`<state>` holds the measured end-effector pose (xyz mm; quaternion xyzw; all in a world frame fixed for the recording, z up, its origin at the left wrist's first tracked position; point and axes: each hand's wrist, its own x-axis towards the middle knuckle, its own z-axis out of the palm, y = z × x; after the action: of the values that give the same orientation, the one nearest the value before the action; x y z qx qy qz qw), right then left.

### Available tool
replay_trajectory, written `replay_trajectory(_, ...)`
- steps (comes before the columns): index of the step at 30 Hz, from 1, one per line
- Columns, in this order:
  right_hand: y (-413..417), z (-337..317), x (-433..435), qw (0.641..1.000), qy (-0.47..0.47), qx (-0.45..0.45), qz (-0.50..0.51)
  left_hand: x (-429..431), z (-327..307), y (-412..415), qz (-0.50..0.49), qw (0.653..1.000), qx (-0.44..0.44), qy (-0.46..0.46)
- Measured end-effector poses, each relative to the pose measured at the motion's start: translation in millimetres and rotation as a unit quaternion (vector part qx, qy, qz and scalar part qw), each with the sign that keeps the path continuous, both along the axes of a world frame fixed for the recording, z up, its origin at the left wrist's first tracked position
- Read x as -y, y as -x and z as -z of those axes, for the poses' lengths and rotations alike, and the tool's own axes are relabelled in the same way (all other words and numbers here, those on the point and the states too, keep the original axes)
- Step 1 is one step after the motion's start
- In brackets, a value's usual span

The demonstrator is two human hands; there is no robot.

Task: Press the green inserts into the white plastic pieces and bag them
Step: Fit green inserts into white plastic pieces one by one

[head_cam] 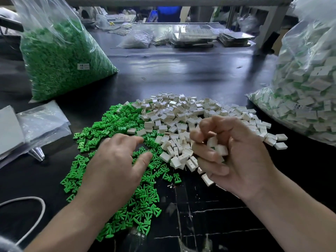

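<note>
Reaching over the green inserts, the left hand spreads open, empty; the right hand curls round several white pieces, seemingly unfilled. Next: pinch one insert.

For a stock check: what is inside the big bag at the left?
The clear bag holds loose green inserts; a small white label shows at its side. Anything deeper is covered by the outer inserts.
</note>
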<state>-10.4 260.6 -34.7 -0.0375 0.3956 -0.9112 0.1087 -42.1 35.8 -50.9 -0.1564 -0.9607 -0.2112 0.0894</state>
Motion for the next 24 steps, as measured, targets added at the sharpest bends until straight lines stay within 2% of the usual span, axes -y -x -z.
replay_trajectory(2, -0.3, 1.2, 0.8, 0.993, -0.112, 0.017, 0.021, -7.5, 3.2, -2.4, 0.010, 0.996, 0.023, 0.087)
replay_trajectory(4, -3.8, 3.3, 5.2, 0.962, -0.270, 0.011, 0.040, -12.4, 3.9, -4.0, 0.043, 0.993, 0.020, 0.106)
replay_trajectory(6, -9.2, 4.2, 11.2, 0.882, -0.466, -0.043, 0.060, -16.4, 4.1, -4.7, 0.082, 0.989, -0.014, 0.124)
replay_trajectory(8, -11.9, 7.2, 14.9, 0.799, -0.589, -0.098, 0.077, -19.2, 6.2, -4.6, 0.108, 0.984, -0.048, 0.136)
replay_trajectory(9, -12.5, 8.1, 16.3, 0.784, -0.607, -0.102, 0.083, -19.8, 7.0, -4.6, 0.112, 0.983, -0.054, 0.136)
replay_trajectory(17, -12.1, 9.9, 20.5, 0.780, -0.614, -0.100, 0.074, -23.5, 5.1, -5.2, 0.104, 0.987, -0.071, 0.102)
replay_trajectory(19, -12.7, 11.4, 20.1, 0.778, -0.614, -0.107, 0.074, -26.0, 3.5, -8.1, 0.099, 0.991, -0.083, 0.042)
replay_trajectory(21, -13.1, 11.7, 19.3, 0.784, -0.604, -0.113, 0.087, -27.3, 0.6, -11.8, 0.088, 0.991, -0.076, -0.064)
replay_trajectory(24, -12.9, 10.9, 16.8, 0.820, -0.558, -0.098, 0.079, -28.8, -5.2, -17.9, 0.089, 0.980, -0.055, -0.167)
